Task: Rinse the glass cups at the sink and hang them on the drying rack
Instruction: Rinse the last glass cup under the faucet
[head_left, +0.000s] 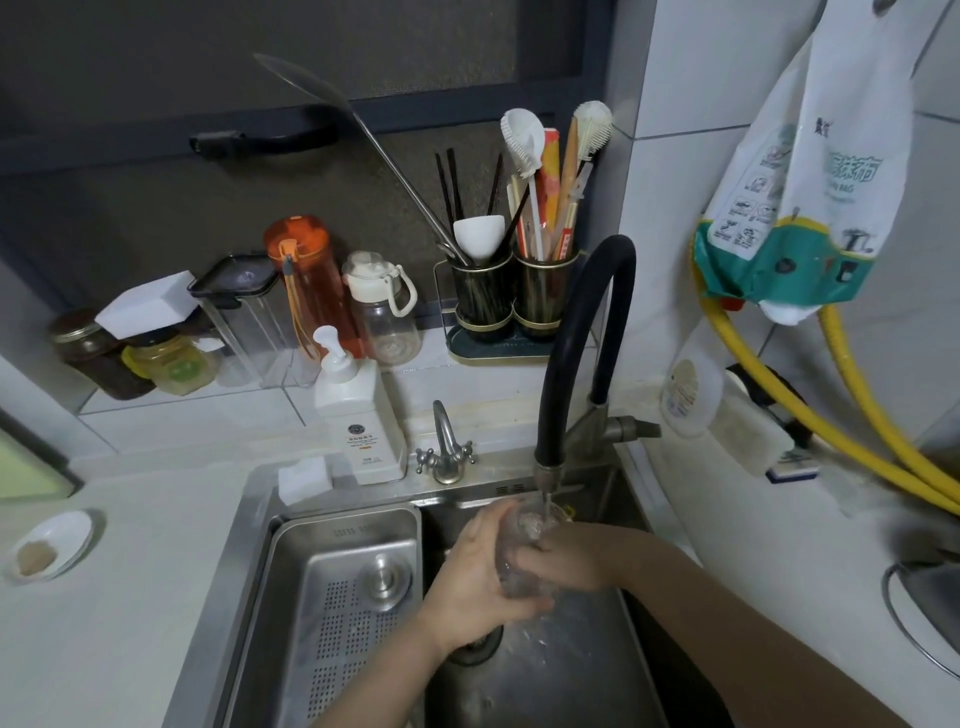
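A clear glass cup (522, 545) is held over the steel sink (545, 675), its mouth up under the black faucet spout (550, 467). Water runs from the spout into the cup. My left hand (475, 587) grips the cup's left side and bottom with curled fingers. My right hand (566, 564) holds the cup from the right, fingers wrapped round it. No drying rack is visible.
A perforated steel drain tray (343, 597) fills the sink's left half. Behind the sink stand a white soap pump bottle (358, 415), a small tap (447, 447), jars, bottles and a utensil holder (514, 301). Yellow hoses (831, 431) run along the right wall.
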